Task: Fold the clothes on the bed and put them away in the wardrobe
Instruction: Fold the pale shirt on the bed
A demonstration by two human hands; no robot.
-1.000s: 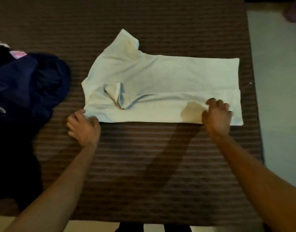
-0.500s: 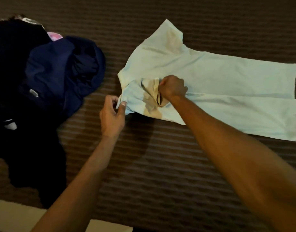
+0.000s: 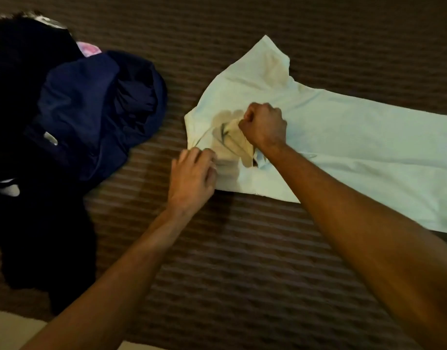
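Fingers (image 3: 261,114) around shirt (image 3: 356,137) collar (bunched)

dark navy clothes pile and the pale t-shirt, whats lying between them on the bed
Nothing: in the head view only bare brown striped bedspread separates the dark navy clothes pile from the pale t-shirt.

We see two bare forearms, with no sleeve on them; our left hand (image 3: 192,173) and right hand (image 3: 264,125) wear nothing.
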